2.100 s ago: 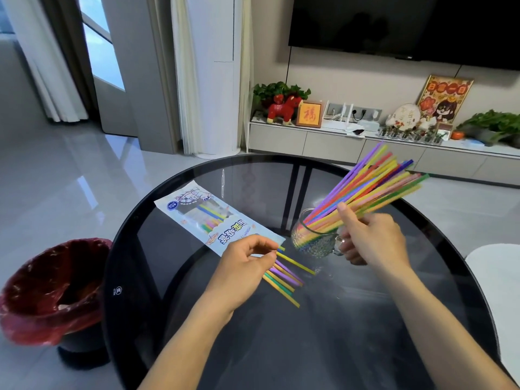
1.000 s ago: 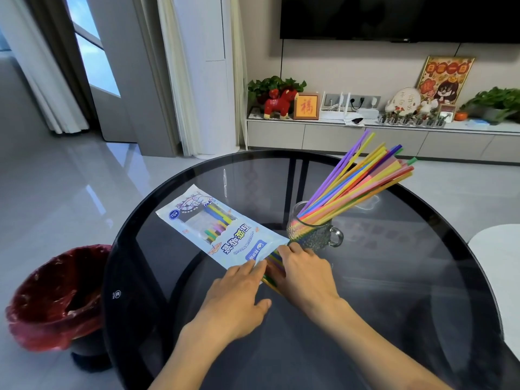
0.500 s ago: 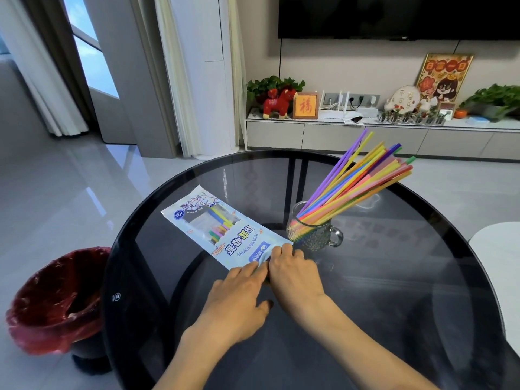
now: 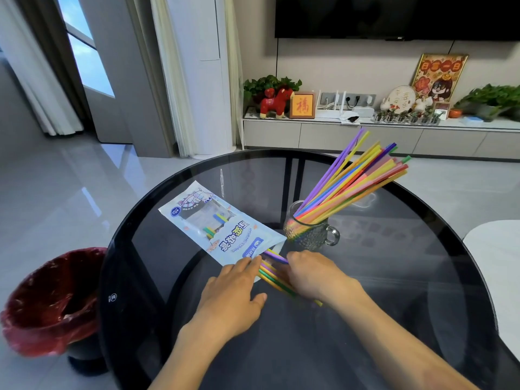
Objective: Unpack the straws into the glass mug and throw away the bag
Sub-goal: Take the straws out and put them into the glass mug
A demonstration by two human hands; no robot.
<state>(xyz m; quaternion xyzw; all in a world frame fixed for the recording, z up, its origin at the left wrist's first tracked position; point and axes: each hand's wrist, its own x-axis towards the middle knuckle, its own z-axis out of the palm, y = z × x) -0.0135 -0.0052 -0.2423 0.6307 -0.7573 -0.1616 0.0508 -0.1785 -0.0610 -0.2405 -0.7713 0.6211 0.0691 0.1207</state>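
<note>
The last few straws (image 4: 277, 273) lie half out of the mouth of the bag (image 4: 222, 230) on the glass table (image 4: 422, 277), just beside the mug (image 4: 308, 235) that already holds a leaning fan of straws. To draw them well, the bag should be pinned flat while the straws are pulled straight along their length, all together. The left hand (image 4: 235, 292) lies palm down, fingers extended and flat on the bag's open edge. The right hand (image 4: 311, 275) arches over the straws, fingers curled onto them; a firm pinch cannot be confirmed. The bin (image 4: 45, 302) stands left of the table
</note>
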